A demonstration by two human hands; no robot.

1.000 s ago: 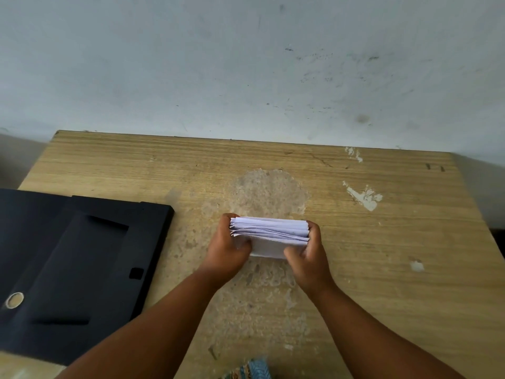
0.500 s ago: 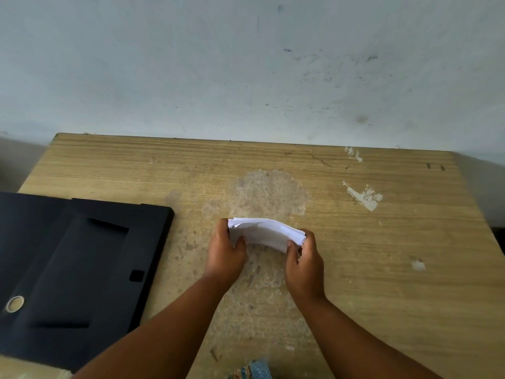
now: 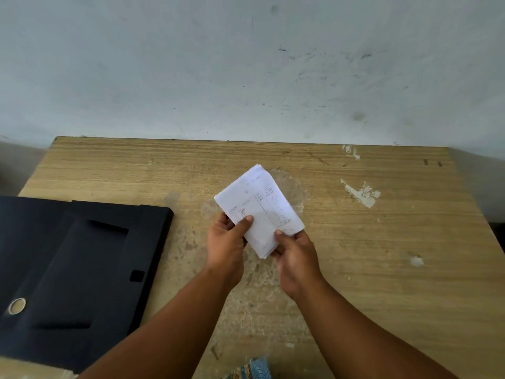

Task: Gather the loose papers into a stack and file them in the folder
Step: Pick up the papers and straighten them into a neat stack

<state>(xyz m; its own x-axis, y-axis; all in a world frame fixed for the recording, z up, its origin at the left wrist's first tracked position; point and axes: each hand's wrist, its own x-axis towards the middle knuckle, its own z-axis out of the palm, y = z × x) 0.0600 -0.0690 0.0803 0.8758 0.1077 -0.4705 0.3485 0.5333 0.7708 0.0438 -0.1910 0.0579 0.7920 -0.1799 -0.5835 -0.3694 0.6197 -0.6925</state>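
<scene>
A small stack of white papers (image 3: 259, 206) with faint writing on its top sheet is held above the middle of the wooden table (image 3: 382, 255), face up and turned at an angle. My left hand (image 3: 225, 242) pinches its left edge, thumb on top. My right hand (image 3: 293, 255) grips its near right corner. The black folder (image 3: 82, 269) lies open and flat at the table's left side, a hand's width from my left hand, with a flap pocket and a round metal eyelet.
A pale wall (image 3: 246, 64) rises right behind the table's far edge. White paint chips (image 3: 362, 192) mark the wood at the right. A bit of blue patterned cloth (image 3: 254, 369) shows at the near edge.
The stack stood on its edge on the table between both hands. It has since been tipped back and lifted, so its written face now points up.
</scene>
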